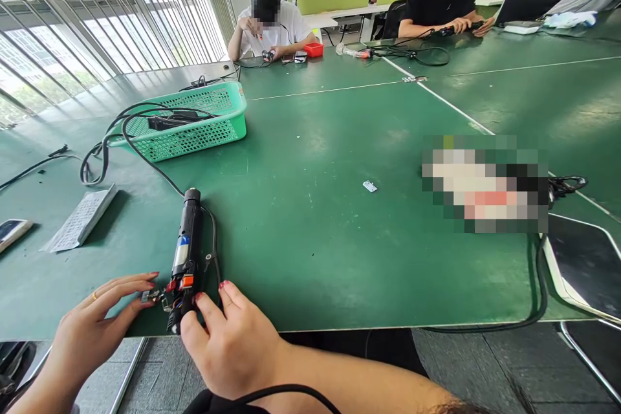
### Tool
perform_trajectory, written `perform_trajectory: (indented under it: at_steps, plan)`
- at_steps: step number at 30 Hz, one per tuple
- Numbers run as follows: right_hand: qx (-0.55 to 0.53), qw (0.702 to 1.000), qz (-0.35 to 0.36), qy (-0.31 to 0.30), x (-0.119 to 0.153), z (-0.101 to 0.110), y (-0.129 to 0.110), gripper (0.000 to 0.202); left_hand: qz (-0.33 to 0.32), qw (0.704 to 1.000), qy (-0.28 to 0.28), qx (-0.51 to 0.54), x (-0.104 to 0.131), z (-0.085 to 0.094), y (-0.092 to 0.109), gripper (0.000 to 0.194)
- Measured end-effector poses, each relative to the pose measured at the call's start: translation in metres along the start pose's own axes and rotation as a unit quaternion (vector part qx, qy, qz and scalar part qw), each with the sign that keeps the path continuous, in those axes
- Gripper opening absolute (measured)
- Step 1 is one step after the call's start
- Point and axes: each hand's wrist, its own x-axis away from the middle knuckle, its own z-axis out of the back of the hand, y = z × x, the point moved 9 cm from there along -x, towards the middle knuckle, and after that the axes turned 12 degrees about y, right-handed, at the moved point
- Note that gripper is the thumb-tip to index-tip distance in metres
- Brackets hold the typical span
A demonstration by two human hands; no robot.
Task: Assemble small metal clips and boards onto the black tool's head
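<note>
At the near edge of the glossy green surface (339, 259), the right hand (233, 343) holds the near end of a black cylindrical device with exposed wiring (190, 226). Left of it, the left hand (94, 314) pinches a small silvery part (151, 296). The device lies between them, long axis pointing away, slanting slightly right, towards a mint-green perforated plastic basket's (194, 142) right side.

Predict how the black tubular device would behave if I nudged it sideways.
The black device could roll, given its round barrel, though the cord running against it may drag. The body looks stiff, but the small exposed parts near its lower end seem fragile.
</note>
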Motion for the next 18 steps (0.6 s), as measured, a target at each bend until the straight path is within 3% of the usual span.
perform_trajectory:
  at_steps: [4, 7, 9, 13, 18]
  plan:
    - [-0.013, 0.999, 0.008, -0.040, 0.001, -0.005, -0.001, 0.020, 0.146, 0.989, -0.031, -0.018, 0.002, -0.003, -0.020, 0.035]
    - [-0.022, 0.997, 0.007, -0.073, 0.003, -0.010, -0.002, 0.022, 0.296, 0.953, -0.044, 0.039, 0.009, -0.002, -0.030, 0.034]
    - [-0.021, 0.997, 0.003, -0.070, 0.003, -0.010, -0.001, 0.021, 0.353, 0.932, -0.035, 0.076, 0.013, 0.000, -0.030, 0.037]
    - [-0.024, 0.997, 0.005, -0.070, 0.003, -0.009, -0.002, 0.021, 0.348, 0.932, -0.009, 0.101, 0.014, 0.005, -0.020, 0.042]
    - [-0.034, 0.995, -0.007, -0.093, 0.004, -0.010, -0.001, 0.022, 0.261, 0.963, -0.068, -0.008, 0.024, -0.002, 0.010, 0.021]
